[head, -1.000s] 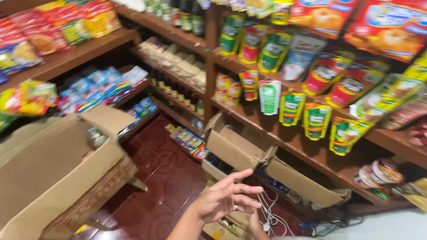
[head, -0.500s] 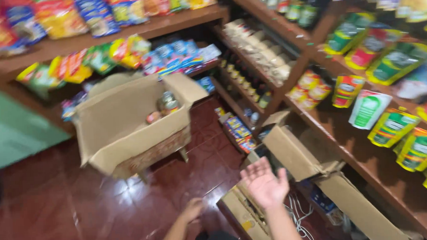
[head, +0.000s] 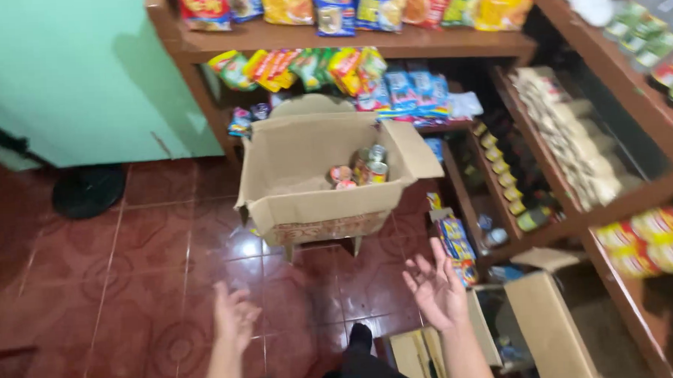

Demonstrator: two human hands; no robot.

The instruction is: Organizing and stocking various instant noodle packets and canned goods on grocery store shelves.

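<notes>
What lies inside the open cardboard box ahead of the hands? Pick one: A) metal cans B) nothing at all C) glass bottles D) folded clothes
A: several round metal cans sit together at the bottom of the open cardboard box, while the left hand and right hand are both empty.

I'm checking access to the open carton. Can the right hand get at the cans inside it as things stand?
Probably yes: the right hand is empty with fingers spread, the cardboard box has its flaps open, and the cans lie uncovered, with only bare floor between.
</notes>
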